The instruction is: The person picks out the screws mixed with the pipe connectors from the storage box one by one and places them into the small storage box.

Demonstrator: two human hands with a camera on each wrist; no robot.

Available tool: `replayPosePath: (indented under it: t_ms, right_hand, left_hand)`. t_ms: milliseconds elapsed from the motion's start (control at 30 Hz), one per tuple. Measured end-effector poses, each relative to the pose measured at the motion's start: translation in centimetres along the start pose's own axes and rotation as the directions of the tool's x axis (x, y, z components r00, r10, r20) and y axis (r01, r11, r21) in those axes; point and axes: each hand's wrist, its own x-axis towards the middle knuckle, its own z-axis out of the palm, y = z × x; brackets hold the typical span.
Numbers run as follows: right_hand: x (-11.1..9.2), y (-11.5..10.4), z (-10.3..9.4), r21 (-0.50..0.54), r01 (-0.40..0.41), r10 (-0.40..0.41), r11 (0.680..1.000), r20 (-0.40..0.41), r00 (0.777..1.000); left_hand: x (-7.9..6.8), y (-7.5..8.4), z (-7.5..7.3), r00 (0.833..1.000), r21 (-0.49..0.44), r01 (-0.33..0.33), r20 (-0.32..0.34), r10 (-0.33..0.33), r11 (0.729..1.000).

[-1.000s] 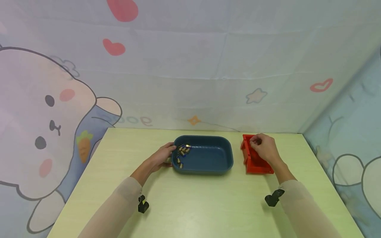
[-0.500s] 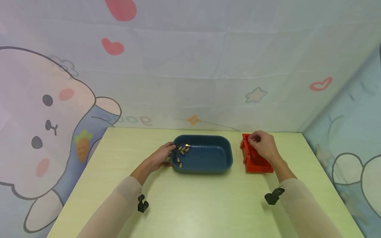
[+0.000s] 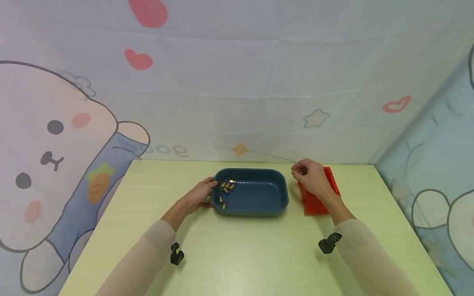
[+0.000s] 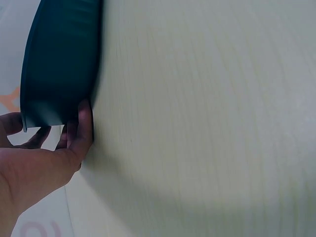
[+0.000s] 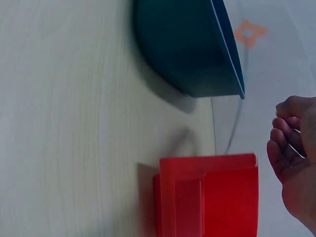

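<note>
My left hand (image 3: 200, 193) grips the left end of a dark blue plastic tub (image 3: 258, 213). In the left wrist view, the thumb is at the tub's rim while the fingers (image 4: 83, 129) wrap its lower side. Several small brass-coloured pieces (image 3: 226, 187) with blue bits lie in the tub's left end. My right hand (image 3: 309, 176) is over the left back part of a red plastic bin (image 3: 317, 207), fingers curled and thumb tip against the index finger. In the right wrist view the same hand (image 5: 298, 143) hovers apart from bin and tub; I cannot tell whether it pinches anything.
Both containers stand on a pale wood-grain table (image 3: 237, 255), with a narrow gap between them. A printed cloth backdrop (image 3: 222, 82) rises right behind the table's back edge. Black cameras sit at both wrists.
My right hand has moved left, from inside the red bin to over its left back edge, toward the tub. The left hand keeps its grip on the tub, which stays in place.
</note>
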Motion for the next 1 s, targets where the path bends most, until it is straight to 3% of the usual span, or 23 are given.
replayPosePath:
  t_ms: [767, 1000]
  right_hand:
    - [0.4, -5.1, 5.4, 0.062, 0.167, -0.172, 0.984, 0.093, 0.981]
    - [0.4, -6.3, 7.1, 0.077, 0.146, -0.155, 0.986, 0.119, 0.981]
  left_hand:
    - [-0.4, -0.1, 0.0, 1.000, -0.001, 0.011, 0.000, -0.011, 1.000]
    - [-0.5, -0.2, -0.1, 1.000, 0.002, 0.011, -0.004, -0.011, 1.000]
